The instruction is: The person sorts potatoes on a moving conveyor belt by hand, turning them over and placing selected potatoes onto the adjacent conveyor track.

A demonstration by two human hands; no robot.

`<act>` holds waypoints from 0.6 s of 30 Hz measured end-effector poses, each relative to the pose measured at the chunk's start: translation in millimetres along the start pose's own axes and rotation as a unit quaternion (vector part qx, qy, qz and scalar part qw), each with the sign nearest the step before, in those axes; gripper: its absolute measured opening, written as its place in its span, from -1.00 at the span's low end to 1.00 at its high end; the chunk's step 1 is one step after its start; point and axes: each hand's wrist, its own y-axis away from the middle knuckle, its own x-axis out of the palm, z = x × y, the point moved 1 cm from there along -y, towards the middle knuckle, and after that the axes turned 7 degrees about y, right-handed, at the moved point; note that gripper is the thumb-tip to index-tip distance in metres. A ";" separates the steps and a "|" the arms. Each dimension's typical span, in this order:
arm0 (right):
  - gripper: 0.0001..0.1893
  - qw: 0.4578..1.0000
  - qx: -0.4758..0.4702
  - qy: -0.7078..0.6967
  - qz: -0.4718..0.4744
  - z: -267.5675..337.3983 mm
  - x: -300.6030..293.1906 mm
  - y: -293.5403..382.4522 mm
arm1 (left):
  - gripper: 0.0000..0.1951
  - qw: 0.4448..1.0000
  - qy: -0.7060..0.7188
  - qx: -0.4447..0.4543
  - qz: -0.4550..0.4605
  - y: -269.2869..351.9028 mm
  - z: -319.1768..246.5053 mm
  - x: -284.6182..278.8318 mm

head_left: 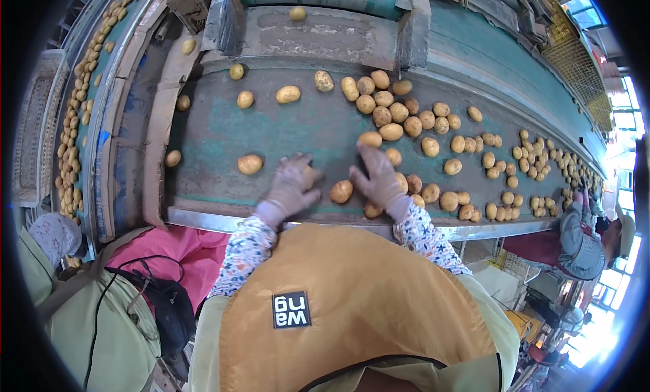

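Potatoes (382,116) lie scattered over a green, dirt-covered conveyor belt (299,123), thickest towards the right. My left hand (292,186), gloved and blurred, is low over the belt near its front edge; a potato (310,174) shows partly beneath its fingers, and whether it is gripped cannot be told. My right hand (378,181), also gloved, has its fingers spread, with the fingertips at a potato (370,139). Between the two hands lies a single potato (342,191). Another potato (250,164) rests left of my left hand.
A metal edge (203,217) borders the belt in front of me. At the left run a cardboard-lined divider (160,118) and a second belt with potatoes (76,102), beside a plastic crate (38,128). A co-worker (584,245) stands at the far right; another person's patterned head covering (55,234) shows lower left.
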 end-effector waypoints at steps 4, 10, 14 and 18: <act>-0.42 0.981 0.107 0.150 -0.059 -59.8 -30.2 -59.6 | -0.68 0.981 0.178 -0.075 -0.007 16.4 16.1 17.8; -0.38 0.918 0.221 0.327 -0.039 -120.5 -2.6 -62.0 | -0.68 0.969 0.136 -0.159 -0.134 54.0 58.8 -4.6; -0.32 0.966 0.055 0.251 0.004 -43.1 15.0 -25.2 | -0.62 0.931 0.230 -0.236 -0.158 52.0 51.4 1.4; -0.47 0.994 -0.069 0.002 0.084 37.6 21.8 7.2 | -0.52 0.956 0.182 -0.111 -0.204 19.2 12.1 8.4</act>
